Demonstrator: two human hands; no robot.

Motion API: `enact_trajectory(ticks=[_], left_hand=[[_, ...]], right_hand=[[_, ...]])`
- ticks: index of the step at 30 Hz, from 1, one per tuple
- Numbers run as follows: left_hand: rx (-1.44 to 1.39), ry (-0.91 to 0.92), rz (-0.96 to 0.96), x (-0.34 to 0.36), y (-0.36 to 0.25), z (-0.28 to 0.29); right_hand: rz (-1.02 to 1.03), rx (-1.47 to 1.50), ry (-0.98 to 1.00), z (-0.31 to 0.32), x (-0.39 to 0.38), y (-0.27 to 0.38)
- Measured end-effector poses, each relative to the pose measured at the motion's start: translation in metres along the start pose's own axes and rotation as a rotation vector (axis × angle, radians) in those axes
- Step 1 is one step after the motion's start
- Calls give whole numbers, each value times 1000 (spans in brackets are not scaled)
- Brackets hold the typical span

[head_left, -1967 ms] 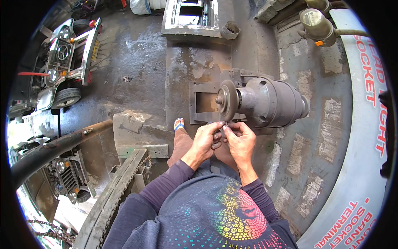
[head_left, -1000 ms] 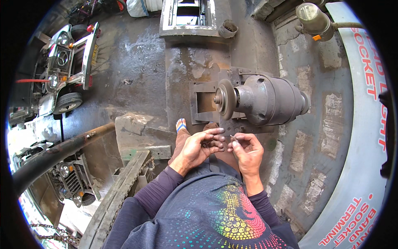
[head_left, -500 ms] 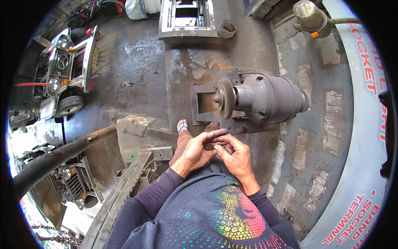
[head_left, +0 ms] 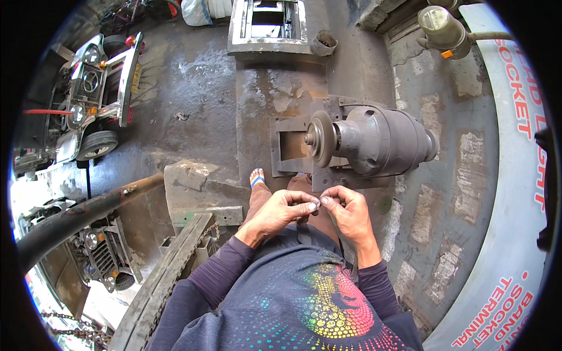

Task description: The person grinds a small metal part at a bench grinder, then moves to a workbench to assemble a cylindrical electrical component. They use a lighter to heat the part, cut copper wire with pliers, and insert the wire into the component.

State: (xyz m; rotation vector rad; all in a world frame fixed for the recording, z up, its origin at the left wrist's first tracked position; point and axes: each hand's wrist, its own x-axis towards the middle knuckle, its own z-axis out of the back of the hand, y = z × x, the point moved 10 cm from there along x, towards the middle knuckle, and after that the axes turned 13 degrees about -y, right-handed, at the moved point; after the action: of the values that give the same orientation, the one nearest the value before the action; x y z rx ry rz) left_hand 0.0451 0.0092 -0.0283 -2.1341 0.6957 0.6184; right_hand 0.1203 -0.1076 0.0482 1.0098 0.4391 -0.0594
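Observation:
My left hand (head_left: 282, 210) and my right hand (head_left: 350, 215) meet in front of my body. Each is closed in a pinch, the fingertips almost touching. A tiny pale piece (head_left: 318, 204) shows at the left fingertips, too small to name. Whatever the right thumb and forefinger grip is hidden. Just beyond my hands stands a grey bench grinder (head_left: 383, 140), its round wheel (head_left: 321, 139) on the left end of the shaft. Neither hand touches it.
A wooden beam (head_left: 167, 281) and a thick metal pipe (head_left: 88, 213) lie to my left. A metal frame (head_left: 268, 41) and a small bucket (head_left: 323, 42) stand ahead. At far left is a vehicle (head_left: 88, 96); a printed banner (head_left: 503, 193) runs along the right.
My hands have drawn slightly apart from being cupped together. The right hand has shifted right, and both now pinch with the fingertips. The grinder stays in place.

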Motion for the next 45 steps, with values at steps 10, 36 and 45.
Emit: enact_trajectory(ticks=[10,36,45], left_hand=[[-530,-115,100,17,14,-2],[-705,-160,37,61,15,-3],[-763,-180,68,65,20,-6]], right_hand=[[37,126,-277,-4,-10,-17],[340,-238,-493,1,12,30],[296,-243,-494,2,15,24]])
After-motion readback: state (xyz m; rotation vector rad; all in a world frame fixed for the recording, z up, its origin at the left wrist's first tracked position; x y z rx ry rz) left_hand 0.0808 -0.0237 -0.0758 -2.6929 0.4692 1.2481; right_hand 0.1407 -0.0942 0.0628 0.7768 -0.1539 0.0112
